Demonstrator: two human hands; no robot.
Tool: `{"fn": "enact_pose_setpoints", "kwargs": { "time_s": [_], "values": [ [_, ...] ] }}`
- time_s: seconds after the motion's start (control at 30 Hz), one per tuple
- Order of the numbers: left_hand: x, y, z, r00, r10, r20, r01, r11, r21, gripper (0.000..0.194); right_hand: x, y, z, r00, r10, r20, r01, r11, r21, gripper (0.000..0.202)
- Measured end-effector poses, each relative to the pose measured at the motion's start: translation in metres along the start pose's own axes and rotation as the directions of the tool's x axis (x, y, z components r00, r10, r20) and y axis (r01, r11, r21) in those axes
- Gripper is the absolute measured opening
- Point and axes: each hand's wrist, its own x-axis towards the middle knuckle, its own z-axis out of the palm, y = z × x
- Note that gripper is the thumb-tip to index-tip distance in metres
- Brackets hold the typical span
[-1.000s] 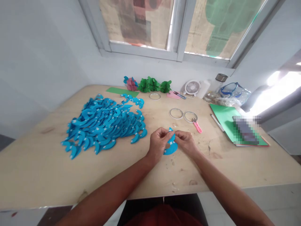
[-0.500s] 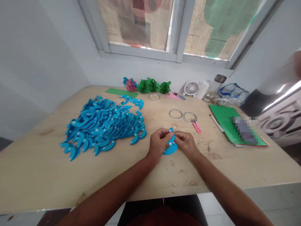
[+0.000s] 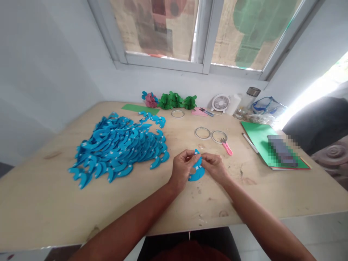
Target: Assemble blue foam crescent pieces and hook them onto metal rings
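Between my two hands is a blue paper cutout (image 3: 197,175), curved, with small white patches on it. My left hand (image 3: 181,167) pinches its left edge with thumb and fingers. On its upper right side, the fingertips of my right hand (image 3: 214,166) are closed at the paper's edge; whether a small piece is between them is hidden. A large heap of similar blue paper cutouts (image 3: 122,143) with white patches lies to the left of my hands. Beyond my hands are two tape rolls (image 3: 202,133) and pink-handled thread snips (image 3: 227,148).
Along the back stand green paper figures (image 3: 175,100), a pink and blue paper figure (image 3: 150,99), a small white fan (image 3: 220,103) and a bottle (image 3: 248,99). At right, green sheets (image 3: 255,132) lie under a blurred dark object, beside a pen (image 3: 250,143). Another tape roll (image 3: 177,114) lies farther back.
My hands stay at the blue paper, with small finger movements near its top. A person at the far right has shifted, uncovering bright light there. The view has tilted slightly.
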Motion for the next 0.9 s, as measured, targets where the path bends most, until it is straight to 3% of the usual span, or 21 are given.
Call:
{"fn": "enact_pose_setpoints", "kwargs": {
  "time_s": [0.4,0.53,0.73,0.9],
  "values": [
    [0.001,0.007,0.001,1.000,0.026,-0.009,-0.026,0.997,-0.079,0.025,0.001,-0.007,0.003,0.996,0.078,0.049,-0.085,0.983,0.163,0.027],
    [0.000,0.010,0.001,1.000,-0.002,0.021,0.004,0.994,-0.106,0.027,0.001,-0.013,0.000,0.996,0.063,0.056,-0.070,0.987,0.142,0.031],
    [0.000,0.008,0.000,0.998,-0.059,-0.017,0.059,0.998,-0.030,0.026,0.001,-0.010,0.004,0.988,0.124,0.087,-0.143,0.953,0.267,0.027],
    [0.001,0.010,0.000,1.000,0.003,-0.004,-0.003,1.000,-0.011,0.022,0.001,-0.010,0.007,0.984,0.171,0.046,-0.177,0.938,0.298,0.028]
  ]
}}
